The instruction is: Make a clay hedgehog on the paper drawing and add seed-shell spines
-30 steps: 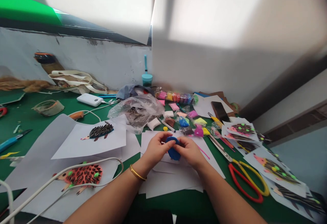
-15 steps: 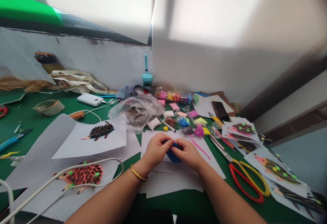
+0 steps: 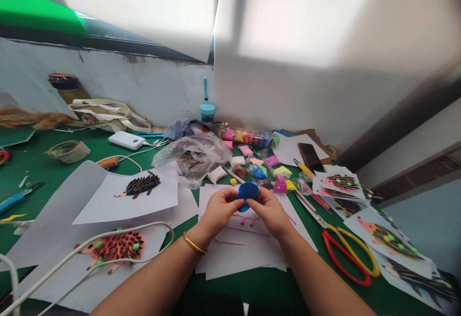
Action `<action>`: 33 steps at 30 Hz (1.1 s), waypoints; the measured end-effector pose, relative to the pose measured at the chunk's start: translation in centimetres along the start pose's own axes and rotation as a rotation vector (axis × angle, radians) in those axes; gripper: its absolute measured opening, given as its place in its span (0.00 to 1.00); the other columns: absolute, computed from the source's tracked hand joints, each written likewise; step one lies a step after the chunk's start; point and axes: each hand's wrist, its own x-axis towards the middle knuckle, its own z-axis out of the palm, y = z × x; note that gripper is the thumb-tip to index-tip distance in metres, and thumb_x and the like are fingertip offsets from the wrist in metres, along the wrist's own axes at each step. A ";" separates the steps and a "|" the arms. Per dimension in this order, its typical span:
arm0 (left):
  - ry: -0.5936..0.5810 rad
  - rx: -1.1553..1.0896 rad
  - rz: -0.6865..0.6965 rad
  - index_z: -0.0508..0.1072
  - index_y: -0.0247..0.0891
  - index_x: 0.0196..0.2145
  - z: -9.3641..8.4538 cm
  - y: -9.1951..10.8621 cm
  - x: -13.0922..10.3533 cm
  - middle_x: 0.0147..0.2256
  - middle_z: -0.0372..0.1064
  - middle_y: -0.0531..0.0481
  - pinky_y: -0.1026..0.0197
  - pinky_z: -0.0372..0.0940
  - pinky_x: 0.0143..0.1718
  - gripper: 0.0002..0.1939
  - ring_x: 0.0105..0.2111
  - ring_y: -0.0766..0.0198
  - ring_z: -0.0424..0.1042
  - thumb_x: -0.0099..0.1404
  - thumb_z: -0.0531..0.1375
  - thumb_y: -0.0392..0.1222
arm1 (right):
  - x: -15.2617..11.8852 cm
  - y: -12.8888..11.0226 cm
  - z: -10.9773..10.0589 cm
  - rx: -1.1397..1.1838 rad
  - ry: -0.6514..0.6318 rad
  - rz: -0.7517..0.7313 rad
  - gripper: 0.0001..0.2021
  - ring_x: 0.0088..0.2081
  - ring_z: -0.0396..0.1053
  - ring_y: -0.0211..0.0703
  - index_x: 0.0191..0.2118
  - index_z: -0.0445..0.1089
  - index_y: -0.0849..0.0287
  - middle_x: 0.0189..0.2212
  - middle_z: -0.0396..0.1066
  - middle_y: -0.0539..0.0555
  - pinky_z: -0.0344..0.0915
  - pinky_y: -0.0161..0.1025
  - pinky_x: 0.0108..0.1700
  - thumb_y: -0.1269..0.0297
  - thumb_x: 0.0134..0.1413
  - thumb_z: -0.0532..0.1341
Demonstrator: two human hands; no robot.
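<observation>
A flattened piece of blue modelling clay (image 3: 247, 192) is pinched between both hands, held up over the white paper. My left hand (image 3: 222, 209) grips its left edge between thumb and fingers, and a gold bangle (image 3: 194, 244) circles that wrist. On the other edge, my right hand (image 3: 269, 210) pinches the clay the same way. Below them lies a sheet of white paper (image 3: 230, 253) with small pink feet (image 3: 248, 221) and part of a pale outline showing; the hands cover the rest. A thin pink clay strip (image 3: 291, 218) is partly hidden by the right hand.
Small clay packets (image 3: 260, 172) and a plastic bag of seeds (image 3: 192, 155) lie behind the hands. Red-and-yellow scissors (image 3: 351, 253) rest at right beside finished hedgehog pictures (image 3: 391, 239). At left are a seed hedgehog sheet (image 3: 97, 205), white cable (image 3: 118, 232) and blue-handled knife (image 3: 18, 201).
Both hands have lifted and tilted the blue clay upward, so its broad flat face now shows. Pink feet on the paper beneath have come into view.
</observation>
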 end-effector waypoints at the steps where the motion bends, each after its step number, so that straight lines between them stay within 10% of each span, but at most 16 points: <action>1: 0.004 -0.021 0.004 0.75 0.33 0.38 0.0 0.0 0.0 0.32 0.73 0.48 0.63 0.68 0.26 0.23 0.30 0.62 0.72 0.49 0.72 0.51 | 0.0 0.0 0.1 0.010 -0.007 -0.003 0.20 0.45 0.74 0.49 0.44 0.72 0.55 0.43 0.77 0.54 0.68 0.48 0.50 0.56 0.45 0.72; 5: 0.077 -0.119 -0.010 0.72 0.35 0.48 0.3 0.1 -0.1 0.31 0.71 0.50 0.65 0.66 0.24 0.30 0.27 0.65 0.70 0.55 0.67 0.58 | 0.0 0.0 0.0 0.009 0.062 -0.024 0.23 0.45 0.73 0.49 0.46 0.69 0.54 0.43 0.76 0.54 0.68 0.49 0.52 0.59 0.43 0.73; 12: 0.004 -0.058 0.000 0.72 0.33 0.30 0.2 0.1 -0.2 0.26 0.68 0.52 0.65 0.64 0.27 0.21 0.26 0.67 0.67 0.49 0.71 0.53 | -0.1 0.0 0.1 -0.023 0.106 -0.058 0.21 0.43 0.73 0.47 0.46 0.67 0.53 0.41 0.75 0.52 0.68 0.48 0.51 0.62 0.45 0.70; 19: 0.055 -0.038 0.026 0.73 0.35 0.42 0.4 0.0 -0.2 0.30 0.69 0.50 0.65 0.65 0.26 0.24 0.29 0.65 0.69 0.56 0.66 0.57 | -0.1 0.3 0.1 -0.019 0.153 -0.080 0.21 0.44 0.72 0.48 0.47 0.68 0.54 0.42 0.75 0.53 0.67 0.48 0.52 0.59 0.46 0.70; 25: 0.043 0.021 0.065 0.74 0.32 0.34 0.3 -0.7 0.0 0.27 0.68 0.50 0.65 0.65 0.26 0.20 0.25 0.67 0.66 0.57 0.65 0.55 | 0.0 0.2 0.2 -0.049 0.161 -0.108 0.19 0.43 0.73 0.48 0.43 0.70 0.54 0.39 0.76 0.51 0.68 0.49 0.50 0.58 0.44 0.71; 29: 0.079 0.110 0.162 0.75 0.36 0.49 0.2 -0.9 -0.1 0.33 0.69 0.48 0.64 0.67 0.26 0.23 0.30 0.64 0.69 0.59 0.65 0.52 | -0.1 0.1 0.4 -0.021 0.161 -0.086 0.19 0.42 0.74 0.48 0.43 0.70 0.54 0.39 0.76 0.52 0.69 0.49 0.50 0.59 0.44 0.71; 33: 0.120 0.144 0.221 0.79 0.37 0.40 0.4 -0.6 -0.3 0.40 0.70 0.44 0.64 0.69 0.26 0.17 0.34 0.60 0.71 0.56 0.67 0.48 | -0.2 -0.1 0.9 -0.022 0.095 -0.066 0.19 0.42 0.74 0.48 0.42 0.70 0.55 0.38 0.76 0.52 0.70 0.47 0.48 0.60 0.43 0.71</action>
